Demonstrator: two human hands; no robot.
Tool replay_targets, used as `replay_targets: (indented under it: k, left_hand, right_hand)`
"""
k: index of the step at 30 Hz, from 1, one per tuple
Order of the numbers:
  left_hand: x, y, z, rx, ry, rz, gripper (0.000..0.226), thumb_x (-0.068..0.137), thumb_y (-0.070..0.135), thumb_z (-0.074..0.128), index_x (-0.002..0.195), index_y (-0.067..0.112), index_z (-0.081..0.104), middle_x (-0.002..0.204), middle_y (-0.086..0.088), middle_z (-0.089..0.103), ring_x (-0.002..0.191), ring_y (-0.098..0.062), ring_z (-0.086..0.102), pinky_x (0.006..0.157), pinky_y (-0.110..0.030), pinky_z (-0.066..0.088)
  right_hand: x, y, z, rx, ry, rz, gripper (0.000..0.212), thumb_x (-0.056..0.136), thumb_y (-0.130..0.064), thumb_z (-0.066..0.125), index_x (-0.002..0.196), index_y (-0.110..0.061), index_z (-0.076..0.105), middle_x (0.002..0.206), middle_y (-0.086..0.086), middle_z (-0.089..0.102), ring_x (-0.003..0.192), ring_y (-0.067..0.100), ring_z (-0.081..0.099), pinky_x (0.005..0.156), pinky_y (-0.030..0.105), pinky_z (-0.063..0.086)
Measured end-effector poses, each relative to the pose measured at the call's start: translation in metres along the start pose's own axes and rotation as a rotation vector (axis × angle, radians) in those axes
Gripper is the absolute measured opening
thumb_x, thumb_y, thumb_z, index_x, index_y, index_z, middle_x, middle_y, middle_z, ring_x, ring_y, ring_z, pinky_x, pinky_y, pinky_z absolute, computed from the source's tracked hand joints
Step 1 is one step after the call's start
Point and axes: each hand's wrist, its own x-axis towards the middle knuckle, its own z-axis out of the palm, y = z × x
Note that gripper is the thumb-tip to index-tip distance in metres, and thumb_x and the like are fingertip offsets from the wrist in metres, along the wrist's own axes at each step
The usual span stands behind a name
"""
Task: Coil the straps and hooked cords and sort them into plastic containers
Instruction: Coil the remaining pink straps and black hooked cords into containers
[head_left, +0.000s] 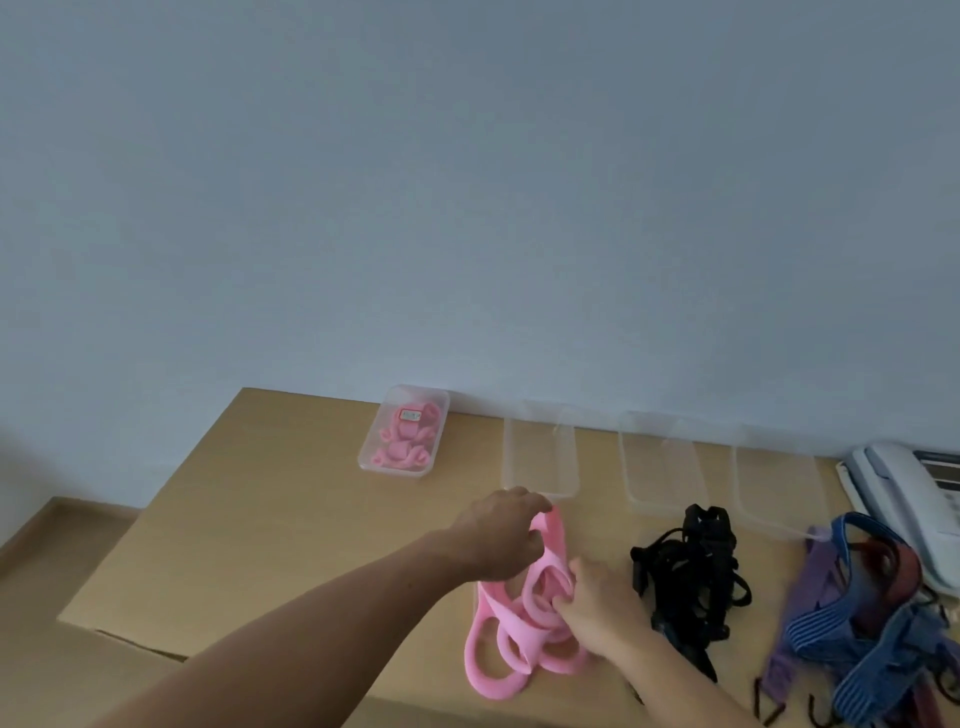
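Note:
A pile of pink straps (511, 642) lies on the wooden table (291, 530) near its front edge. My left hand (498, 535) grips the raised top end of one pink strap. My right hand (597, 608) pinches the strap loops lower down, just to the right. At the back a clear plastic container (404, 428) holds coiled pink straps. Three more clear containers stand in a row to its right: one (540, 449), a second (662, 460) and a third (774, 478). A black tangle of cords (685, 571) lies right of my hands.
Blue striped, purple and red straps with hooks (857, 618) are heaped at the right front. A white desk telephone (914, 499) sits at the far right edge. The wall rises straight behind the containers. A lower wooden surface (62, 525) lies to the left.

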Motion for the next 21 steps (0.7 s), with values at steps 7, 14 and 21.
replay_targets:
  k: [7, 14, 21]
  left_hand:
    - [0.002, 0.005, 0.0, 0.018, -0.003, -0.052, 0.052, 0.093, 0.024, 0.05, 0.145, 0.025, 0.043, 0.145, -0.001, 0.048, 0.13, -0.022, 0.046, 0.098, -0.035, 0.042]
    - [0.004, -0.002, -0.01, 0.013, -0.022, 0.018, 0.044, 0.093, 0.028, 0.057, 0.137, 0.021, 0.054, 0.135, 0.0, 0.059, 0.124, -0.022, 0.053, 0.101, -0.037, 0.045]
    - [-0.006, -0.025, -0.054, -0.464, 0.109, 0.052, 0.015, 0.096, 0.023, 0.06, 0.084, 0.015, 0.064, 0.074, 0.003, 0.067, 0.062, -0.005, 0.06, 0.054, -0.014, 0.044]
  right_hand:
    - [0.005, 0.001, -0.015, 0.031, 0.101, -0.088, 0.016, 0.095, -0.035, 0.049, 0.095, -0.022, 0.057, 0.098, -0.003, 0.063, 0.087, 0.016, 0.059, 0.071, 0.028, 0.046]
    - [-0.005, -0.033, -0.071, 0.254, 0.153, -0.236, 0.018, 0.091, -0.031, 0.056, 0.1, -0.031, 0.072, 0.095, -0.009, 0.073, 0.092, 0.014, 0.066, 0.08, 0.03, 0.051]
    - [-0.014, -0.058, -0.131, 0.653, 0.265, -0.25, 0.011, 0.084, -0.023, 0.074, 0.088, -0.031, 0.069, 0.08, -0.01, 0.071, 0.074, 0.005, 0.066, 0.066, 0.019, 0.051]
